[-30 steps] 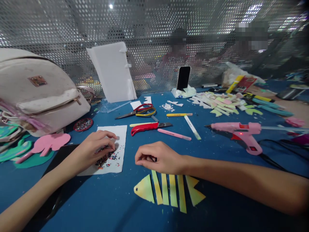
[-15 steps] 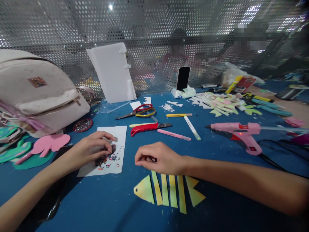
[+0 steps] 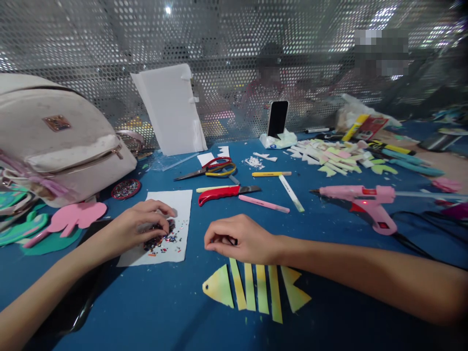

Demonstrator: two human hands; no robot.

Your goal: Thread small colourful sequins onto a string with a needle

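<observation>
My left hand (image 3: 144,224) hovers low over a pile of small shiny dark beads or sequins (image 3: 175,238) on a white sheet (image 3: 183,207). Its thumb and index finger are pinched together at the pile's edge; what is between them cannot be made out. My right hand (image 3: 244,239) is curled above the blue table, fingers bent inward, with a small dark spot showing inside the curl. Just below it lies a yellow-green fish cut into pieces: a head (image 3: 221,287) with an eye, several strips (image 3: 261,290) and a tail (image 3: 295,292). The right hand hides some strips' upper ends.
Beyond my hands lie a red-handled knife (image 3: 219,195), scissors (image 3: 219,168) and several markers (image 3: 263,204). A pink glue gun (image 3: 358,195) with its cord is at right. Foam scraps (image 3: 336,156), a phone (image 3: 278,118), a backpack (image 3: 62,141) and a pink cutout (image 3: 78,218) surround the area.
</observation>
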